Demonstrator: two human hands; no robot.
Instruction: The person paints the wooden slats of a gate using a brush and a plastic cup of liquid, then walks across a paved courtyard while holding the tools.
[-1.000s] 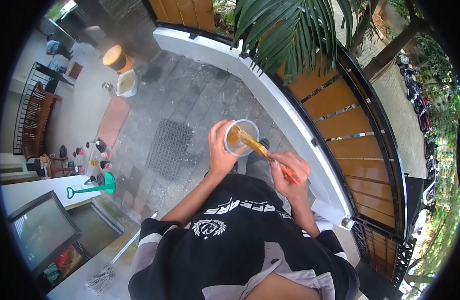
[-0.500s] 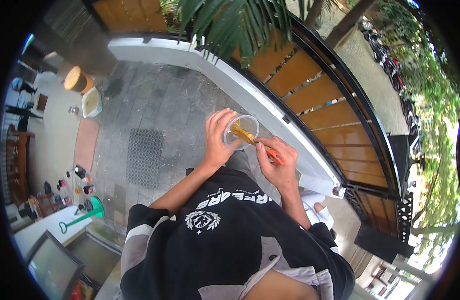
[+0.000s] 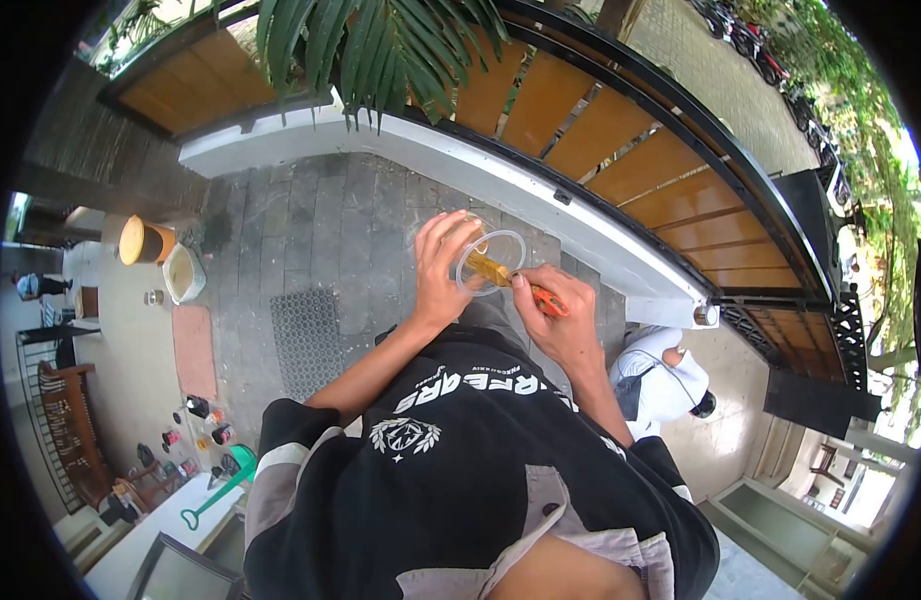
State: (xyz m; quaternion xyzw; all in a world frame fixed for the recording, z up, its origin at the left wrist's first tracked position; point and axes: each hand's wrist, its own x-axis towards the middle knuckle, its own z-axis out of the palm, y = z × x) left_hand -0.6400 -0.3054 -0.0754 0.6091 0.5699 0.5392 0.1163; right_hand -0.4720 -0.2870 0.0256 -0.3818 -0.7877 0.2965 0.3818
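A long fence (image 3: 621, 150) of smooth brown wood boards in black metal frames runs just past the hands, on a white wall (image 3: 501, 180). The ground under the hands is rough grey stone (image 3: 321, 230), with a bumpy dark mat (image 3: 306, 340) off to the left. The left hand (image 3: 443, 270) wraps its fingers tight around a round, see-through plastic cup (image 3: 489, 262). The right hand (image 3: 561, 315), just beside it, pinches a flat brush (image 3: 516, 280) with an orange handle. Its yellowish bristles dip inside the cup.
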